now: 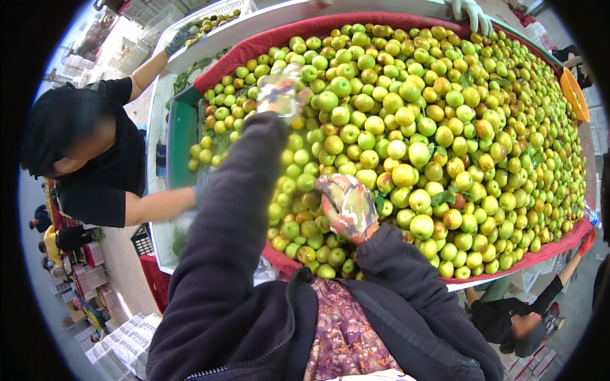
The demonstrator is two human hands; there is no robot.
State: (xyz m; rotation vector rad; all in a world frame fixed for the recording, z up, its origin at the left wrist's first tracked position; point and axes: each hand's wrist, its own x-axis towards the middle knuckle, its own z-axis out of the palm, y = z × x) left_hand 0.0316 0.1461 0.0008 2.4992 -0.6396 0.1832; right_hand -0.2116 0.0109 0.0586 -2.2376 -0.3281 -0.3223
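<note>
A wide heap of jujubes [406, 120], green with reddish-brown patches, fills the sorting table before me. My left hand [279, 94], in a camouflage-patterned glove, is stretched far over the left part of the heap. Motion smears its fingers, so I cannot tell whether it holds anything. Nearer to me, my right hand [348, 206] wears the same kind of glove and rests on the fruit with its back upward. Its fingers curl down and inward among the jujubes; whatever lies under them is hidden. A few green leaves [443, 197] lie among the fruit beside it.
Red cloth [254, 47] lines the table's raised edge. At the left is a green chute [183, 130], with a person in black [95, 152] reaching beside it. Another person's gloved hand [473, 14] rests at the far rim. An orange basket [574, 95] sits at the right.
</note>
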